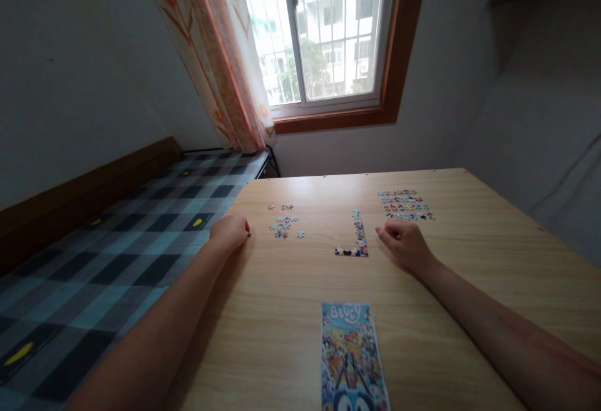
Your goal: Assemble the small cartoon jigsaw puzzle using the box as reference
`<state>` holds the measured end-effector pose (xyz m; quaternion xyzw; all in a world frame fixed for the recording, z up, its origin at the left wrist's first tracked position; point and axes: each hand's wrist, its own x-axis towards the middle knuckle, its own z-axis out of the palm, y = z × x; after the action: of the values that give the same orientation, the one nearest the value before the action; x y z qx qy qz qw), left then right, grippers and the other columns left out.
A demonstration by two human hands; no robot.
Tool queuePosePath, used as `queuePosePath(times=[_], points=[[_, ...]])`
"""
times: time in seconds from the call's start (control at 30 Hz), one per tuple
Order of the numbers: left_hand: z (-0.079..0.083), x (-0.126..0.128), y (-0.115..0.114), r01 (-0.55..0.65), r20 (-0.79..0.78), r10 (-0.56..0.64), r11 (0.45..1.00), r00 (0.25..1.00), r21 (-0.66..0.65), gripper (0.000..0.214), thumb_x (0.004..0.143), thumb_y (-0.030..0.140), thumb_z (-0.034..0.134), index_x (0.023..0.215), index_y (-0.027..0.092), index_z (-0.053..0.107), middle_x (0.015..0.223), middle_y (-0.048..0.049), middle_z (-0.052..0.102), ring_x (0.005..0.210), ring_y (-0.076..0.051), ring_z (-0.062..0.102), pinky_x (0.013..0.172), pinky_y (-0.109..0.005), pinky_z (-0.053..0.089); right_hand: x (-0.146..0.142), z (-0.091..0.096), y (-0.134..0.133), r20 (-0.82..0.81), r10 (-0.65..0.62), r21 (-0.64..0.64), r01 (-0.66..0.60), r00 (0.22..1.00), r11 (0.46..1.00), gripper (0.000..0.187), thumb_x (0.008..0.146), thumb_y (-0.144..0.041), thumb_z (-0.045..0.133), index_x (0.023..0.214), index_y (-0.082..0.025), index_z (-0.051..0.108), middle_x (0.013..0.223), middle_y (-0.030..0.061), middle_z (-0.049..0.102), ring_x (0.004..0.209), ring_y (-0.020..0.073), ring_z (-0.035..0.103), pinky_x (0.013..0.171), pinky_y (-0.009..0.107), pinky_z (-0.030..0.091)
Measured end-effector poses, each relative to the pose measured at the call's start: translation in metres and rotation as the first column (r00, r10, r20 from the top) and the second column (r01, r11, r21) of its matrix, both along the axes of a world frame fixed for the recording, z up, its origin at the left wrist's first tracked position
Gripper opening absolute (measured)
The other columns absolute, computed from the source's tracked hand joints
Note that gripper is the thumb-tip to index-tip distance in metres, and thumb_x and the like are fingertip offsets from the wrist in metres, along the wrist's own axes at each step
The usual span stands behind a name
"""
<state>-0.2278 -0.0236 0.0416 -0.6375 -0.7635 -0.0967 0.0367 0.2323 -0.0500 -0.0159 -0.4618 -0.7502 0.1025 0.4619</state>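
Note:
My left hand [229,234] is closed at the table's left side, with a small dark puzzle piece [249,234] at its fingertips. Just right of it lies a loose group of puzzle pieces [282,228], several of them apart from one another. My right hand [402,242] rests loosely curled on the table, and nothing shows in its fingers. Between the hands, nearer the right one, joined pieces form an L-shaped puzzle corner [360,236], with a vertical strip and a short bottom row. Beyond my right hand, more puzzle pieces [404,204] lie in rows.
A picture card [352,355] marked "Bluey" lies at the near part of the wooden table [272,311]. A bed with a checked cover [154,211] stands along the left. At the back are a curtain [225,54] and a barred window [323,35].

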Motion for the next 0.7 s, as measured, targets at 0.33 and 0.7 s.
queuePosePath(times=[0.33,0.7], points=[[0.002,0.049,-0.075,0.338,0.100,-0.328,0.934,0.939,-0.117,0.016,0.075,0.037,0.070,0.066,0.025,0.069,0.074,-0.0044,0.070,0.064,-0.020,0.060,0.057,-0.029,0.035,-0.004,0.001,-0.001,0.076,0.027,0.039,-0.030,0.997,0.999,0.043,0.088,-0.028,0.056,0.053,-0.023,0.033,0.054,-0.0031,0.041,0.054,0.0133,0.040,0.059,0.029,0.030],[-0.007,0.160,-0.056,0.580,0.190,-0.562,0.813,0.805,-0.052,0.018,0.083,0.028,0.068,0.099,0.027,0.074,0.097,-0.0043,0.073,0.077,-0.020,0.066,0.069,-0.030,0.047,-0.027,0.020,-0.031,0.384,0.329,0.041,-0.372,0.863,0.927,0.014,0.093,-0.027,0.060,0.095,-0.023,0.073,0.102,0.0091,0.072,0.100,0.0243,0.063,0.094,0.041,0.045]])
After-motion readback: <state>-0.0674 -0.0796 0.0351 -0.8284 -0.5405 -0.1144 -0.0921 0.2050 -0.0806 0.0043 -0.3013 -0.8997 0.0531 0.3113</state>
